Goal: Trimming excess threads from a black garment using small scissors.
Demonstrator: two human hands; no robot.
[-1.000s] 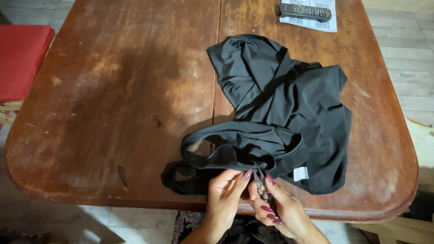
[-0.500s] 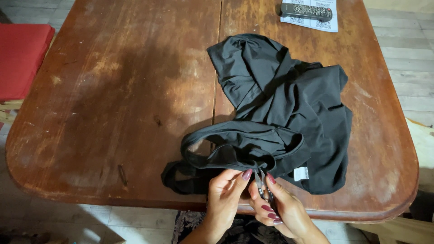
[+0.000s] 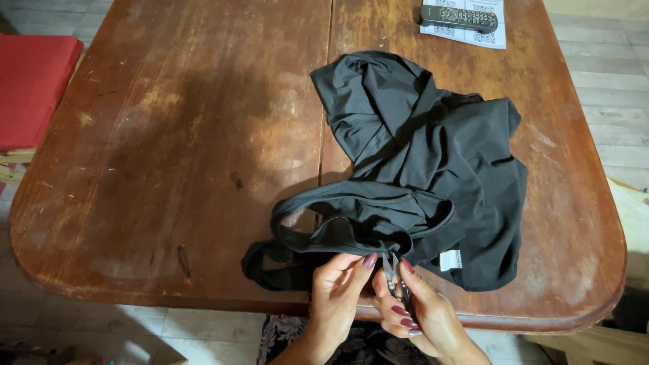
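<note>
At the near edge of a worn wooden table (image 3: 169, 135), a person works on a black garment (image 3: 433, 155) that lies rumpled across the table's right half, its straps looping toward the body. The left hand (image 3: 338, 287) pinches the garment's near hem between thumb and fingertips, while the right hand (image 3: 419, 311) is closed around small metal snips (image 3: 393, 274), their tip resting at the fabric's edge just beside the left fingers. To do this cut cleanly, the judgement here is that the hem wants holding taut and flat, the blades nosing only at the stray thread or stitch and kept clear of the cloth itself and of the pinching fingertips. A white label (image 3: 449, 259) shows on the hem to the right. At the far edge a black remote control (image 3: 460, 18) sits on a printed sheet (image 3: 473, 30), partly cut off by the frame; a red cushion (image 3: 34, 84) shows at far left. What the blades actually bite cannot be made out: black thread on black cloth is lost, and the fingers cover the handles.
</note>
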